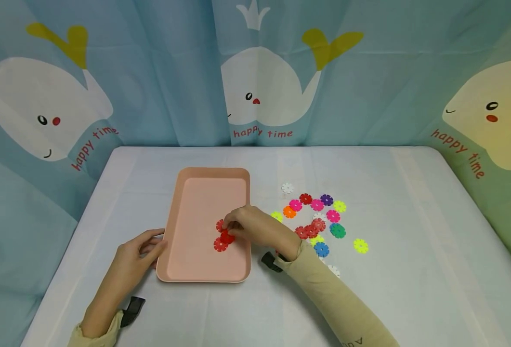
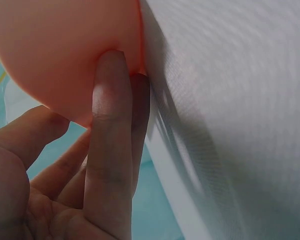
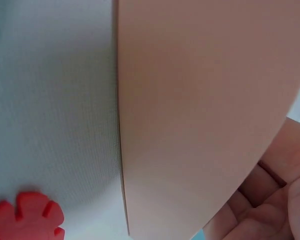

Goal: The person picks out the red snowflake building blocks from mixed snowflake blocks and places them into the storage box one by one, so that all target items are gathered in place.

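Presently, the tray [image 1: 194, 265] lies on the white tabletop [image 1: 420, 250], left of the middle. The person's left grip [image 1: 138, 253] holds its left edge between thumb and fingers. The right grip [image 1: 253, 226] is over the right wall, with bent fingers at the red discs [image 1: 220, 245] inside the tray; whether it pinches one of them, I cannot tell. To the right are scattered many loose discs [image 1: 321, 249] of several colours, one yellow disc [image 1: 360, 246] being rather apart. Beyond the far edge hangs a curtain [image 1: 160, 96] with whales.
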Action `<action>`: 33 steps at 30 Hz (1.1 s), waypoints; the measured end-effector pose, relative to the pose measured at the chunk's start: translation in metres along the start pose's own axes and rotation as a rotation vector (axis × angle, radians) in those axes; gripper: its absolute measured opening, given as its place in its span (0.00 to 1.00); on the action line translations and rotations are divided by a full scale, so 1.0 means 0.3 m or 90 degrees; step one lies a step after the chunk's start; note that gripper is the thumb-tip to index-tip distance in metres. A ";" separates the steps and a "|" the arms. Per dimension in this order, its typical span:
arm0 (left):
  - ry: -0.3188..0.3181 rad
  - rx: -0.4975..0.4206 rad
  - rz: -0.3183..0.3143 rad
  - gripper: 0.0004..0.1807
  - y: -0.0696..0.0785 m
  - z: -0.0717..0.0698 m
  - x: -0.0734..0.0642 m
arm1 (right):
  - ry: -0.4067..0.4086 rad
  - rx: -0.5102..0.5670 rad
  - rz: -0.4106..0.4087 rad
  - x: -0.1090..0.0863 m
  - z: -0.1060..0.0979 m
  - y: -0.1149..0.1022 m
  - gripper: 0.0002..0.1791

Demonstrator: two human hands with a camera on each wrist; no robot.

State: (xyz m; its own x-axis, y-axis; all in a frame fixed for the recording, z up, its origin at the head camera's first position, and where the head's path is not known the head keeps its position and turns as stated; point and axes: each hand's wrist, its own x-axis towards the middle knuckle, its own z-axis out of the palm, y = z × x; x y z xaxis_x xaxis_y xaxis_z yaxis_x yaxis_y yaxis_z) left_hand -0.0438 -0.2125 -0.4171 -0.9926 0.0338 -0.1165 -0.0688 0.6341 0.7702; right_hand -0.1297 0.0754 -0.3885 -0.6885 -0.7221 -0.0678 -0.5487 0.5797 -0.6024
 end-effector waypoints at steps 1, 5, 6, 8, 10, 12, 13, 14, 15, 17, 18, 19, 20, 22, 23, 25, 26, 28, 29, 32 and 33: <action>-0.001 -0.001 0.000 0.22 0.000 0.000 0.000 | -0.001 -0.001 0.002 0.000 0.000 0.000 0.08; -0.002 -0.003 0.007 0.22 0.002 0.002 0.001 | 0.000 -0.006 0.006 -0.002 0.000 -0.001 0.09; -0.001 -0.001 0.010 0.22 0.002 0.002 0.000 | 0.000 -0.007 0.007 -0.003 -0.001 -0.002 0.09; 0.001 0.003 0.015 0.22 0.002 0.002 -0.001 | 0.001 -0.012 0.003 -0.004 -0.001 -0.003 0.10; 0.002 0.009 0.018 0.22 0.003 0.001 -0.002 | 0.001 -0.017 -0.001 -0.004 -0.001 -0.004 0.11; 0.001 0.010 0.018 0.22 0.004 0.000 -0.003 | -0.001 -0.017 -0.002 -0.005 -0.001 -0.004 0.11; 0.001 0.012 0.018 0.22 0.004 0.000 -0.003 | -0.001 -0.017 -0.002 -0.005 -0.001 -0.004 0.11; 0.001 0.012 0.017 0.22 0.004 0.000 -0.003 | -0.001 -0.017 -0.003 -0.005 -0.001 -0.004 0.11; 0.000 0.011 0.016 0.22 0.004 0.000 -0.003 | -0.001 -0.017 -0.003 -0.005 -0.001 -0.004 0.10; -0.001 0.008 0.015 0.22 0.003 -0.001 -0.003 | -0.001 -0.018 -0.004 -0.005 -0.002 -0.003 0.10; -0.001 0.007 0.014 0.22 0.003 -0.001 -0.003 | -0.001 -0.018 -0.004 -0.005 -0.002 -0.003 0.10; -0.001 0.007 0.014 0.22 0.003 -0.001 -0.003 | -0.001 -0.018 -0.004 -0.005 -0.003 -0.003 0.10; -0.001 0.005 0.013 0.22 0.002 -0.001 -0.004 | -0.001 -0.017 -0.004 -0.005 -0.003 -0.004 0.10; -0.001 0.004 0.013 0.22 0.002 -0.001 -0.004 | -0.003 -0.013 -0.001 -0.006 -0.004 -0.005 0.10; -0.001 0.004 0.013 0.22 0.001 -0.001 -0.004 | -0.004 -0.010 0.000 -0.006 -0.005 -0.006 0.10; -0.001 0.003 0.012 0.22 0.001 -0.001 -0.004 | -0.005 -0.005 0.002 -0.007 -0.007 -0.008 0.10; -0.002 0.000 0.011 0.22 0.001 -0.001 -0.004 | -0.006 -0.005 0.003 -0.008 -0.008 -0.009 0.10; -0.004 -0.004 0.009 0.22 0.001 -0.001 -0.004 | -0.007 -0.004 0.008 -0.011 -0.011 -0.013 0.11; -0.004 -0.005 0.009 0.22 0.001 -0.002 -0.004 | -0.006 -0.004 0.008 -0.012 -0.013 -0.014 0.11; -0.004 -0.002 0.010 0.22 0.001 -0.003 -0.005 | 0.000 0.001 0.006 -0.021 -0.023 -0.019 0.12; -0.004 -0.001 0.011 0.22 0.000 -0.003 -0.005 | 0.004 0.005 0.004 -0.025 -0.028 -0.021 0.12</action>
State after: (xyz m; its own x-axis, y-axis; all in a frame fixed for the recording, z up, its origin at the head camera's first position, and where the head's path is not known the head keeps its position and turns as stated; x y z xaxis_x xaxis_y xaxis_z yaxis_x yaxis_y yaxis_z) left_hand -0.0425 -0.2133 -0.4162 -0.9931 0.0494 -0.1062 -0.0511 0.6327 0.7727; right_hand -0.1251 0.0803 -0.3775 -0.6948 -0.7161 -0.0665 -0.5409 0.5813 -0.6079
